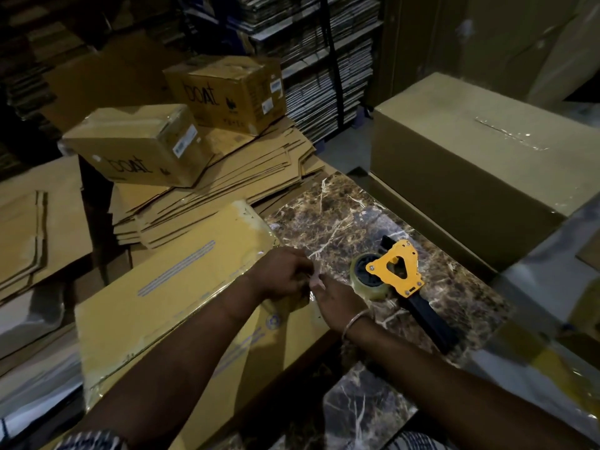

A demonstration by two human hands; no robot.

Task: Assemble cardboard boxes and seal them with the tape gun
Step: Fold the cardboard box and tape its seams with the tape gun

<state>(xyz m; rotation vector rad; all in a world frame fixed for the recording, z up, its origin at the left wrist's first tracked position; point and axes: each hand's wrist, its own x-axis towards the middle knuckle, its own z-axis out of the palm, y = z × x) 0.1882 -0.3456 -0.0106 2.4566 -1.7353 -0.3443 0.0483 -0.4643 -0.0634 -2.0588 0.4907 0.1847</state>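
Observation:
A yellow-brown cardboard box [168, 287], glossy with clear tape, lies tilted in front of me on the marble floor. My left hand [281, 276] and my right hand [336, 302] meet at its right corner, fingers curled and pinching what looks like a strip of clear tape there; the strip itself is hard to make out. The tape gun [394, 274], with a yellow frame, black handle and clear roll, lies on the floor just right of my right hand, untouched.
A large sealed box [480, 164] stands at the right. A pile of flat cardboard sheets [227, 186] behind carries two printed "boat" boxes [139, 144] [227, 92]. More flat cardboard [35, 222] lies at left. Stacked sheets fill the back shelves [324, 60].

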